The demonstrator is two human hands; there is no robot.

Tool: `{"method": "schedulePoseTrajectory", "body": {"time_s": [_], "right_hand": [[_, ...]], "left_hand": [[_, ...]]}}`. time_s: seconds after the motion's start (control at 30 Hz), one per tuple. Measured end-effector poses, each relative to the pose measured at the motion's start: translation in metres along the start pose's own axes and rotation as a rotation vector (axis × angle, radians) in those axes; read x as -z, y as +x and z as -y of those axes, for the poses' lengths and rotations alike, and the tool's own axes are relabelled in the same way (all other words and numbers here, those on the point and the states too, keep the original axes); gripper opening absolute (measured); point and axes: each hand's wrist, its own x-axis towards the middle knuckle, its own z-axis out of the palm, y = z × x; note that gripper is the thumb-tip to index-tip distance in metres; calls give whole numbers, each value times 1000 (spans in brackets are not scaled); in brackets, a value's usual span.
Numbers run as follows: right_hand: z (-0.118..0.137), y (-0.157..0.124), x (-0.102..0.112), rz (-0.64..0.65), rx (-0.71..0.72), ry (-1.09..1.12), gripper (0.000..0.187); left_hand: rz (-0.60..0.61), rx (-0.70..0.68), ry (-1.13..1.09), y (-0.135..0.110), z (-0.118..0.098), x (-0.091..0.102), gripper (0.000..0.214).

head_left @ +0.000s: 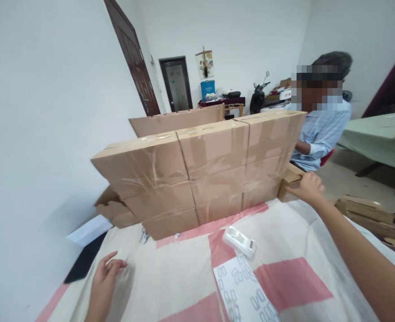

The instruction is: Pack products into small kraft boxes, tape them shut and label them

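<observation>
A pink-and-white checked cloth (294,284) covers the counter (170,277). Taped cartons (214,156) stand stacked across it, behind a white tape dispenser (235,239) and a patterned sheet (247,293). At their right end, the right hand (307,188) has its grip closed on a small box (288,182); the left hand (105,281) hangs loosely open. Beyond are a seated person (329,123), a scooter (258,99) and white walls (43,103).

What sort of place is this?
Likely a home room doubling as workspace: taped cardboard boxes on a patterned cloth, a scooter parked indoors, a picture on the far wall.
</observation>
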Motion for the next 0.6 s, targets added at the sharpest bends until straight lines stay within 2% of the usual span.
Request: {"method": "schedulePoseTrajectory", "body": {"time_s": [0.07, 0.13, 0.2, 0.23, 0.3, 0.37, 0.43, 0.47, 0.53, 0.6], "right_hand": [[30, -8, 11, 0, 9, -91, 55], [82, -25, 25, -39, 121, -52, 51], [155, -51, 33, -46, 385, 120, 43], [196, -69, 34, 16, 525, 234, 41], [282, -111, 32, 172, 712, 477, 36], [364, -157, 23, 379, 851, 666, 37], [438, -195, 8, 578, 957, 721, 40], [472, -207, -2, 630, 1009, 725, 41], [537, -218, -26, 612, 1066, 701, 45], [595, -215, -53, 596, 974, 646, 56]], "left_hand": [[-67, 31, -54, 8, -4, 13, 59], [-144, 17, -67, 22, -2, 33, 56], [-194, 5, -64, 41, 3, 53, 53], [-211, -1, -62, 53, 7, 61, 52], [-254, -21, -46, 77, 14, 71, 51], [-271, -63, -10, 100, 17, 71, 50], [-262, -123, 36, 121, 14, 64, 49], [-242, -157, 58, 131, 10, 59, 49], [-204, -214, 101, 150, -2, 46, 46], [-166, -262, 162, 172, -18, 34, 44]]}}
